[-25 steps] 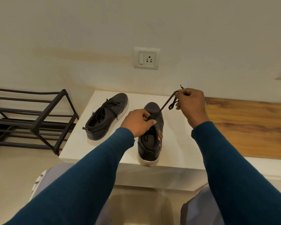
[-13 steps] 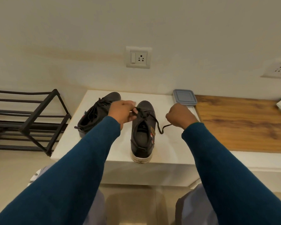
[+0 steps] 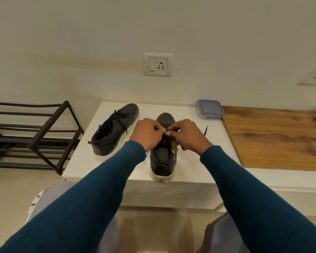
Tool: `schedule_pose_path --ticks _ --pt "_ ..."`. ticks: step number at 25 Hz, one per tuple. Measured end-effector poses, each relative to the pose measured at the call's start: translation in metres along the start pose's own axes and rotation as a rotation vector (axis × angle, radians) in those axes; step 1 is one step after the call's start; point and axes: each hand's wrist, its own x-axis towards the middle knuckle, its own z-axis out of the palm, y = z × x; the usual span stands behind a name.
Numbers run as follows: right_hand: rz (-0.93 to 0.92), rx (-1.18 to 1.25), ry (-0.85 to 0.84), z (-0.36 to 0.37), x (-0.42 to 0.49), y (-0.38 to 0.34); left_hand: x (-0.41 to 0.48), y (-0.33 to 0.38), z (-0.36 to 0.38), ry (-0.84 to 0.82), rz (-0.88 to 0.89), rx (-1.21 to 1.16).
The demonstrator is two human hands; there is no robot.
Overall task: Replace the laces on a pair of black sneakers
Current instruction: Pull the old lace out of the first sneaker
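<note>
Black sneaker (image 3: 161, 161) heel at 6 o'clock, left hand (image 3: 147, 133) and right hand (image 3: 187, 135) both pinching what's probably its lace (image 3: 204, 131), other sneaker (image 3: 113, 130) at 10 o'clock

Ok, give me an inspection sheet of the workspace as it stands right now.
Surface: white table, both sneakers standing on it.
Job's things: laced sneaker at the left, angled; second sneaker in front of the person, one end of its lace trailing on the table.
Clutter: lidded plastic container at the table's back right corner.
Hands: left hand and right hand both pinch the lace over the second sneaker.
Cables: nothing seen.
Surroundings: black shoe rack at left, wall socket above, wooden top at right.
</note>
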Motion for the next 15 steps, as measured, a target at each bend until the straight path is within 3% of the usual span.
schedule_pose_path --ticks 5,9,12,15 --pt "-0.028 -0.006 0.054 0.007 0.004 -0.002 0.008 -0.008 -0.002 -0.078 -0.041 -0.038" --pt "-0.154 -0.196 -0.065 0.008 0.008 -0.001 0.009 -0.008 0.002 -0.086 0.019 0.052" --pt "-0.120 -0.277 0.013 0.001 0.008 -0.002 0.009 -0.009 0.002 -0.073 0.041 0.066" --pt "-0.160 -0.352 -0.025 -0.007 0.009 -0.003 0.008 -0.008 0.006 -0.056 0.029 0.111"
